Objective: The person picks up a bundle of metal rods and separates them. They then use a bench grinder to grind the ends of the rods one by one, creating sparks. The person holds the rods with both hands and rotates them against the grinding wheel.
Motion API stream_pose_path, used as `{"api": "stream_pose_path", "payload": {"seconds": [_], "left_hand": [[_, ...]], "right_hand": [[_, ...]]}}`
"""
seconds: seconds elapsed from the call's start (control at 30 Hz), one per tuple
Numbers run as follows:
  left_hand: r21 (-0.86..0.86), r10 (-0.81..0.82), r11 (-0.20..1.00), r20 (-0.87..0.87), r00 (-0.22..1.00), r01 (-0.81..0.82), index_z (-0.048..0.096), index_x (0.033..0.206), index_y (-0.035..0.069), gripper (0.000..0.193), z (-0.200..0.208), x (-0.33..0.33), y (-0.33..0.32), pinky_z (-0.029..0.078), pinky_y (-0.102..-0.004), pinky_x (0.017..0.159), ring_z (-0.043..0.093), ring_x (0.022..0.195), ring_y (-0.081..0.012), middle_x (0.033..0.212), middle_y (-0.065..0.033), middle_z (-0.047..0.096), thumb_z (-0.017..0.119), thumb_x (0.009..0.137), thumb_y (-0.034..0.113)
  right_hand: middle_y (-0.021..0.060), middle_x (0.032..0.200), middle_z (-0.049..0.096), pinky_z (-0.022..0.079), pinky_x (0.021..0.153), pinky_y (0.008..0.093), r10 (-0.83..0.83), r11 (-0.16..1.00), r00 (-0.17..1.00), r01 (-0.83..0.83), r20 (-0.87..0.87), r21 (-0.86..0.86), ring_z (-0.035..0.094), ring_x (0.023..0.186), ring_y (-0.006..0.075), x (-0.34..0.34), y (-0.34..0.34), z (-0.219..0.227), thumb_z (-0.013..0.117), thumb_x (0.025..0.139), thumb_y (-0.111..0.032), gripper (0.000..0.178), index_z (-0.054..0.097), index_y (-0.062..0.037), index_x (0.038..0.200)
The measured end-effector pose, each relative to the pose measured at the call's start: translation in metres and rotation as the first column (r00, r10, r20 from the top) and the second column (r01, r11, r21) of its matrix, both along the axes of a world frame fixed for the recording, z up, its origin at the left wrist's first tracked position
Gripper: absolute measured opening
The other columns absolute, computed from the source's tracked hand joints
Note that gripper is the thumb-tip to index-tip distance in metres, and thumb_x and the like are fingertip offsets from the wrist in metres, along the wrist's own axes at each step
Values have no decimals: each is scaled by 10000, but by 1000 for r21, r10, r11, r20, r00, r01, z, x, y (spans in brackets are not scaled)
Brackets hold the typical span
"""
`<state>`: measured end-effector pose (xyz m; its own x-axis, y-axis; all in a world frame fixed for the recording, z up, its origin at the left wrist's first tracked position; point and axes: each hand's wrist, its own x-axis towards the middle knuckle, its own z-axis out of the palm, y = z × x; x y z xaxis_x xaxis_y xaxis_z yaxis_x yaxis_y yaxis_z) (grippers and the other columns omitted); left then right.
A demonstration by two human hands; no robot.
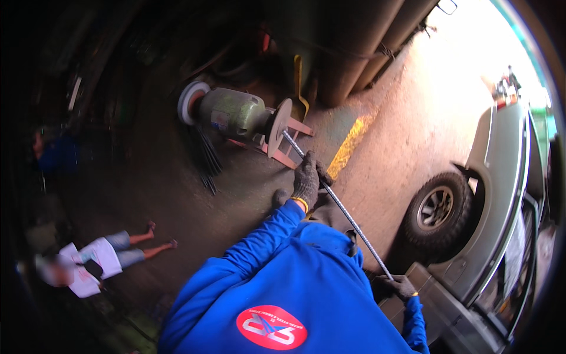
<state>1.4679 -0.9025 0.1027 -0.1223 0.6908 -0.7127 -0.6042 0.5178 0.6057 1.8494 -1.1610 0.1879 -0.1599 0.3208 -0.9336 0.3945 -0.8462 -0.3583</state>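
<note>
A long ribbed steel bar slants across the view, its upper end against or right beside the right-hand wheel of a greenish bench grinder. My left hand, in a dark knitted glove with a yellow cuff, is closed round the bar a short way from that end. Farther down, my right hand, gloved alike, grips the lower end. The grinder stands on a reddish metal stand. Its other wheel is pale. Whether the bar's tip touches the wheel cannot be made out.
Dark thin rods lie beside the grinder. A yellow scoop-like tool stands behind it, near large pipes. At right is a vehicle with a big tyre. A person in a white shirt is at left.
</note>
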Motion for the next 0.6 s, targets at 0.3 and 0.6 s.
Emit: {"api": "stream_pose_path", "payload": {"seconds": [0.3,0.6], "left_hand": [[-266,-241,947,-212,947,181,554,733,65,324,-38,-42,-17,461,-369,402,503,390,-208,530,-63,526,573,926,325],[-271,-341,922,-229,912,276,539,788,35,280,-27,-68,-34,526,-369,447,559,452,-228,575,-87,536,506,951,261]], "right_hand": [[22,894,690,434,491,271,-403,858,911,343,-89,-381,535,520,128,-128,-73,89,533,954,-335,350,653,-56,1127],[9,660,551,409,469,274,-338,939,940,334,-40,-83,502,528,101,-214,-132,99,475,974,-351,375,680,-50,1062]]}}
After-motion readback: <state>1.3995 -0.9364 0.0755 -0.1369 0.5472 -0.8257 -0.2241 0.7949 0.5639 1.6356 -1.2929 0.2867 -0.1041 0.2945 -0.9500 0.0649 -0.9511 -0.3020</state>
